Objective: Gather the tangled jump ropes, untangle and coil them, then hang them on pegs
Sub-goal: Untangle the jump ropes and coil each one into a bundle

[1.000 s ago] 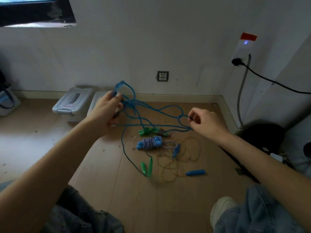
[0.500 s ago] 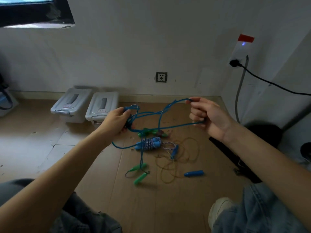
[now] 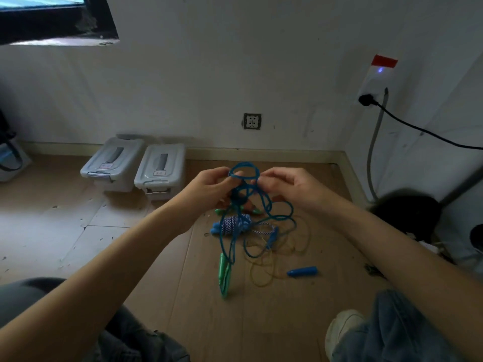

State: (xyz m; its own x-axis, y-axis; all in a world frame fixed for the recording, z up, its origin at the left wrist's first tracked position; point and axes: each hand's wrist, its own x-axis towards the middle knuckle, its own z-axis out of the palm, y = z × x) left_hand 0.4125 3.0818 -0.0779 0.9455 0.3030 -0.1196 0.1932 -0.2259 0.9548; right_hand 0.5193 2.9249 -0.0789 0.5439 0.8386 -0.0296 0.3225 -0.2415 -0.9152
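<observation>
Two grey lidded storage boxes [image 3: 136,167] on floor, left of blue jump rope [image 3: 244,190]. Left hand [image 3: 209,188] pinching rope's upper loop; right hand [image 3: 290,185] pinching same loop opposite. Rope hanging below hands, green handles [image 3: 224,273] down at floor. Beneath rope: coiled blue-white braided rope [image 3: 234,226], yellow rope [image 3: 264,273]. Right of rope: loose blue handle [image 3: 302,271].

there is one view only, from the camera on my head. it looks forward and down past my forearms to the floor [image 3: 162,296] in a room corner, with the wall [image 3: 209,82] filling the upper half. my knees sit at the bottom edge, close under the wide lens.
</observation>
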